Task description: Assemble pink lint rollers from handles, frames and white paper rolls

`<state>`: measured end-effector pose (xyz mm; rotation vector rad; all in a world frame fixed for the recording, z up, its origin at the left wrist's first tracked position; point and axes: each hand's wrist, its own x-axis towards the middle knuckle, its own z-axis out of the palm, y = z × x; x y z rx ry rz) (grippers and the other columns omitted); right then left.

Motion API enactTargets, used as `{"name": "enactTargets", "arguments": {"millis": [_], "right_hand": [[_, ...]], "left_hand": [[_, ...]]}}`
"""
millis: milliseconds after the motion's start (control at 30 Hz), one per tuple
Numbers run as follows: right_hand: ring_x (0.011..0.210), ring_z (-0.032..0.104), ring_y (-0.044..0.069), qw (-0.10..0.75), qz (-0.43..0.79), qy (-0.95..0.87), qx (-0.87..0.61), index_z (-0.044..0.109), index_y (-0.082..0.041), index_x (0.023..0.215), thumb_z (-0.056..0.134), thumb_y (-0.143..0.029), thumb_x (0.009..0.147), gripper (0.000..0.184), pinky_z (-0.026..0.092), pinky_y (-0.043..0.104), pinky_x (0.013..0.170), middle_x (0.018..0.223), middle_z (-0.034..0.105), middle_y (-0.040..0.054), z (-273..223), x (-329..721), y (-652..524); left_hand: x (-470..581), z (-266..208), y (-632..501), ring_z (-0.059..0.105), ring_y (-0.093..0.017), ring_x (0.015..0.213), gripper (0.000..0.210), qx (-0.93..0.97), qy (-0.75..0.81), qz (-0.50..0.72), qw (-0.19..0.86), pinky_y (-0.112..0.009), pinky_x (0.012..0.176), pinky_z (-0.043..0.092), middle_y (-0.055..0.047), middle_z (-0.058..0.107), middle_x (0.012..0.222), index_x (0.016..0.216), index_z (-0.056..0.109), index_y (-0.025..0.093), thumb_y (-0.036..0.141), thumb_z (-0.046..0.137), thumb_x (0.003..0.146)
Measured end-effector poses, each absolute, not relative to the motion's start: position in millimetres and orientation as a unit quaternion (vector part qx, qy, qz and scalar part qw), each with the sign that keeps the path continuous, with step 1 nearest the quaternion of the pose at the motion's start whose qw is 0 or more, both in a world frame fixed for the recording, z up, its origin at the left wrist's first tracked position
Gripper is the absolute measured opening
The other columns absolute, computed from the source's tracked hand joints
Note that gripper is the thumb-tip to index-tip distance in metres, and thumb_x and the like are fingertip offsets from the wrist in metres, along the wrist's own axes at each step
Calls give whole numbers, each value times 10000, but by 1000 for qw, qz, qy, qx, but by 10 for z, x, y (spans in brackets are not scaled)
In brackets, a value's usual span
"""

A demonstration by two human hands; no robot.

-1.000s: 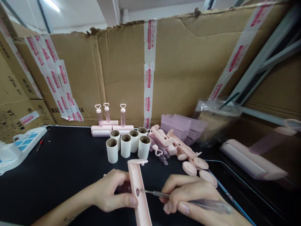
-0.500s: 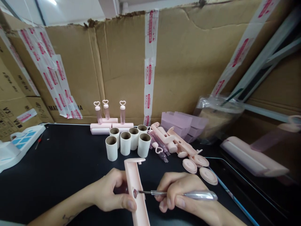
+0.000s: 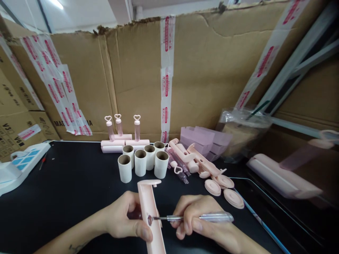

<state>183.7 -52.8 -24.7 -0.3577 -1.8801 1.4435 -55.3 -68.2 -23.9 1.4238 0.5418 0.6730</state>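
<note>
My left hand (image 3: 127, 220) is closed round a pink plastic roller frame (image 3: 149, 201), a long trough with a short arm at its far end. The frame stands tilted, its hollow side facing right. Behind it, a translucent purple piece shows partly between my fingers, and its end sits in the frame's hole (image 3: 150, 220). My right hand (image 3: 196, 217) grips a screwdriver (image 3: 215, 217) with a clear handle. The screwdriver lies nearly level, and its tip is at the hole; whether it touches a screw I cannot make out.
Several white cardboard tubes (image 3: 125, 169) stand ahead. Behind them are assembled pink rollers (image 3: 137, 142) with heart-topped handles. To the right lie loose pink frames (image 3: 203, 160), round discs (image 3: 233, 198) and purple covers (image 3: 197, 139). A cardboard wall (image 3: 132, 77) closes off the back.
The screwdriver, my right hand and the frame appear slightly further left. The tip stays at the hole, and both grips hold. The whole view has shifted a little.
</note>
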Motion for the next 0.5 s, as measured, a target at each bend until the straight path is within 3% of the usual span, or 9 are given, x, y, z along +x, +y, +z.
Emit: {"name": "enactTargets", "arguments": {"millis": [133,300,500], "right_hand": [[843,667,199,367,565,-724,-145,726,-141,737,566,-340,854,281,549,309,740,793,709,113,-284,1832,-526],[652,660,144,367,603,-694,-140,721,-129,740,583,-333,845,268,556,266,624,820,703,110,-335,1819,-529],[637,657,139,375,605,-692,-122,723,-124,740,589,-312,845,253,552,280,675,798,710,108,-344,1790,-524]], "left_hand": [[-555,-233,-684,465,-105,591,493,629,259,311,664,-199,553,382,-18,542,676,767,597,112,538,770,588],[-555,-223,-686,449,-97,574,502,631,264,304,663,-200,538,370,-12,536,664,758,598,116,547,774,571],[-554,-230,-683,445,-94,570,493,637,253,303,662,-193,523,362,-9,525,649,743,588,111,533,779,575]]}}
